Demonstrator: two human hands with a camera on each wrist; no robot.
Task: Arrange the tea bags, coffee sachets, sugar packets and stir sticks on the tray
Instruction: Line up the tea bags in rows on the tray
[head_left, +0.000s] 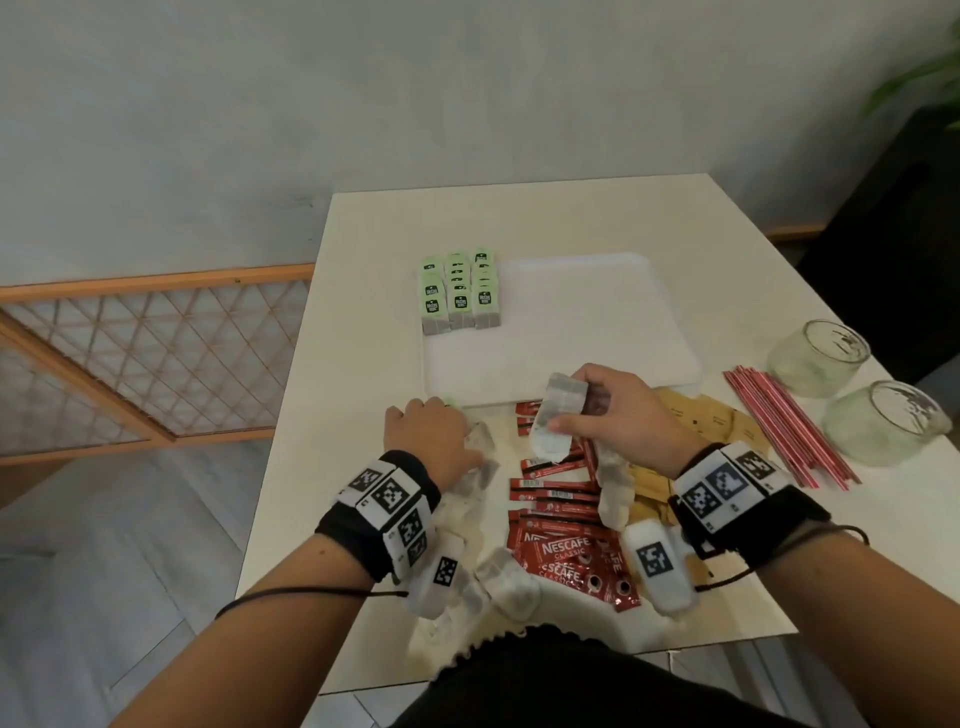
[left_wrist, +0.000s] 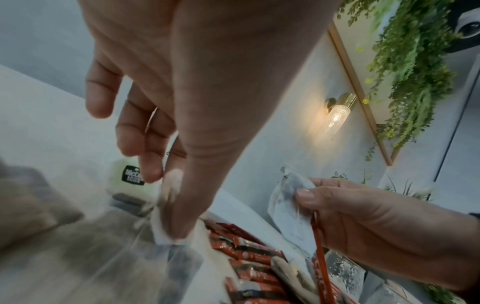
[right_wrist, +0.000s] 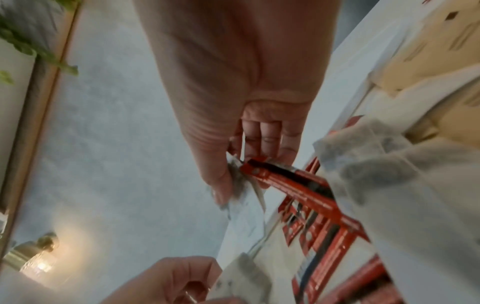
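A white tray (head_left: 571, 322) lies on the table with green-tagged tea bags (head_left: 460, 299) lined up in three rows at its far left corner. Just above the tray's near edge, my right hand (head_left: 582, 410) pinches a pale tea bag (head_left: 556, 421). The right wrist view shows a red coffee sachet (right_wrist: 291, 185) caught in the same grip. My left hand (head_left: 457, 441) is down on loose tea bags left of the pile, thumb and fingers pinching one tea bag (left_wrist: 166, 232). Red coffee sachets (head_left: 561, 556) lie between my wrists.
Brown sugar packets (head_left: 717, 421) lie right of the sachets, and red stir sticks (head_left: 784, 426) beyond them. Two glass jars (head_left: 818, 356) (head_left: 883, 426) stand near the table's right edge. More loose tea bags (head_left: 615, 493) lie on the pile. Most of the tray is bare.
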